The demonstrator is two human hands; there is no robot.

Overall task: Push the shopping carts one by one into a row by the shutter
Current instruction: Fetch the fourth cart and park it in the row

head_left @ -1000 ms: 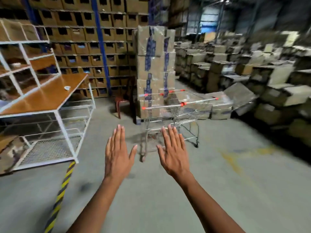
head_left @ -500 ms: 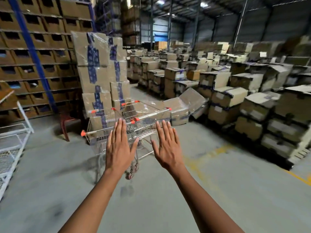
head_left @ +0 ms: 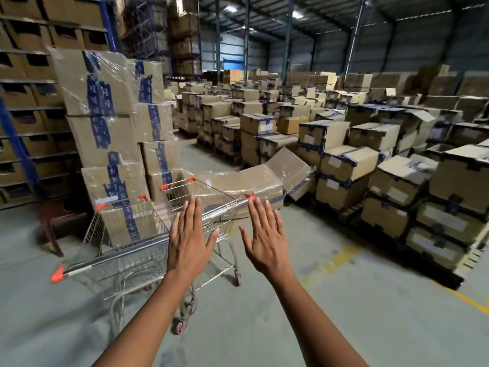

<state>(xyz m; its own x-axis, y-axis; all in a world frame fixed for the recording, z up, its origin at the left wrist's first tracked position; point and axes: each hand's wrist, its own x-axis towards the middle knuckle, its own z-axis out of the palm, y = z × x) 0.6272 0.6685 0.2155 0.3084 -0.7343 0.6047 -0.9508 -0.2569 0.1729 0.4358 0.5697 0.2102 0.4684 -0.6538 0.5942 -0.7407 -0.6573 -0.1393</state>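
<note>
Carts: two wire shopping carts sit nested or just beside each other at your 11 o'clock, orange caps on their handle ends, in front of the wrapped box stack.
Near handle: the handle bar runs from an orange cap at 9 o'clock toward your left hand.
Left hand: your left hand is flat, fingers straight and together, gripping nothing; it overlaps the bar, but you cannot tell whether it touches.
Right hand: your right hand is spread flat at 1 o'clock, past the cart's right edge, holding nothing.
Risk, off-centre push: with only the left palm lined up on the bar, a shove would likely swing the cart toward the leaning boxes at 12 o'clock.
Risk, nesting: if the two carts are locked together, one push moves both, not one.
Risk, wheels: the castors look turned sideways, so the cart may veer.
Hidden: no shutter shows anywhere; the cart's left side is blurred, and your forearm covers part of the basket.
</note>
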